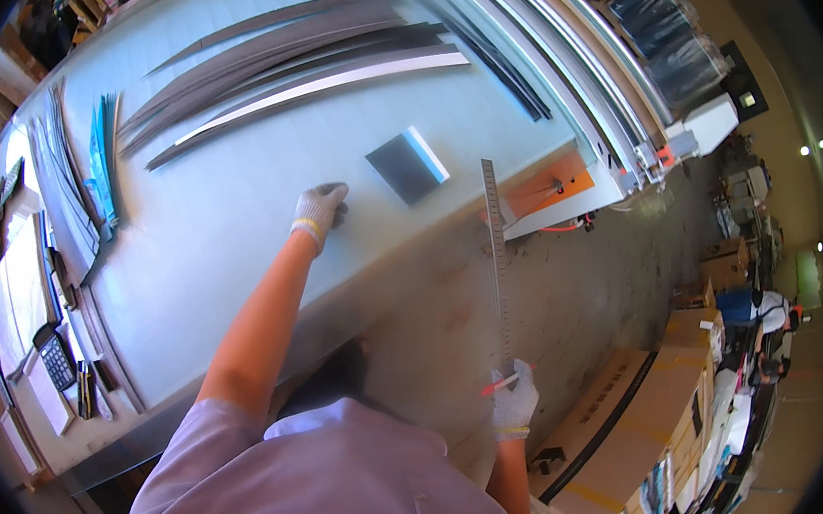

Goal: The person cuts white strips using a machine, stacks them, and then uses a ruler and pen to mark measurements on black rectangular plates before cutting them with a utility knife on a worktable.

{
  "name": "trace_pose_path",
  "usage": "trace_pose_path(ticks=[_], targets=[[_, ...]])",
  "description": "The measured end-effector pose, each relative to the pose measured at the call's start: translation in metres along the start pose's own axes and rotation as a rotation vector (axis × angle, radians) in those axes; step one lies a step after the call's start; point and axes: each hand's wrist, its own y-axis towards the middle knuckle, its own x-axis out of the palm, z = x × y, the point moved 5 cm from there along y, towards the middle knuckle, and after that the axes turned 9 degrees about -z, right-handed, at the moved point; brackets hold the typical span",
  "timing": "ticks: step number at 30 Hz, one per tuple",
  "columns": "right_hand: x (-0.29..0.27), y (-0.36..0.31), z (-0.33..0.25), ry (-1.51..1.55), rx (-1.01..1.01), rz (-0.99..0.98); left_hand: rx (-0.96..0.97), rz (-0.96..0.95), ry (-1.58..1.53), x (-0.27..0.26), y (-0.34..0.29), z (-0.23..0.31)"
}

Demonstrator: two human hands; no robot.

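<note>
1. My right hand, low on the right, is closed round the near end of a long steel ruler, with a red-and-white pen in the same grasp
2. The ruler points away from me, its far end showing over the right part of the table, near the orange panel; I can't tell whether it touches either
3. My left hand, gloved like the right and well apart from it, is over the table with its fingers curled; I see nothing in it, but can't tell if something is pinched there
4. A dark square piece lies just to its right, long dark strips beyond
5. I judge the step in hand to be handling the ruler and pen; moving them calls for a firm grip and care round that panel
6. The carton on the right bears dark printed characters; the ruler's markings are too fine to read
</note>
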Motion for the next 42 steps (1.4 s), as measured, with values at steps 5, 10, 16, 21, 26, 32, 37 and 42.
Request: trace_pose_path(ticks=[5, 10, 16, 21, 26, 32, 37, 42], targets=[[-0.02, 0.074, 0.002, 0.002, -0.012, -0.054, -0.159, 0.087, 0.19, 0.034, 0.087, 0.018], [-0.008, 0.144, -0.014, -0.006, -0.063, -0.146, -0.113, 0.158, 0.184, 0.032, 0.114, 0.013], [0.022, 0.216, -0.036, 0.079, -0.129, -0.337, -0.051, 0.054, 0.069, -0.044, 0.043, 0.034], [0.067, 0.263, -0.07, 0.099, -0.359, -0.459, -0.205, 0.165, 0.493, -0.118, -0.033, 0.063], [0.124, 0.271, -0.149, 0.01, -0.527, -0.839, -0.086, 0.27, 1.125, -0.116, -0.044, 0.074], [0.18, 0.262, -0.165, -0.052, -0.756, -0.969, -0.021, 0.858, 1.053, -0.039, -0.097, 0.027], [0.206, 0.305, -0.172, 0.044, -0.849, -0.934, -0.088, 0.882, 1.238, 0.01, -0.141, -0.029], [0.181, 0.333, -0.207, 0.095, -0.91, -0.815, 0.09, 0.709, 1.308, 0.009, -0.152, -0.042]])
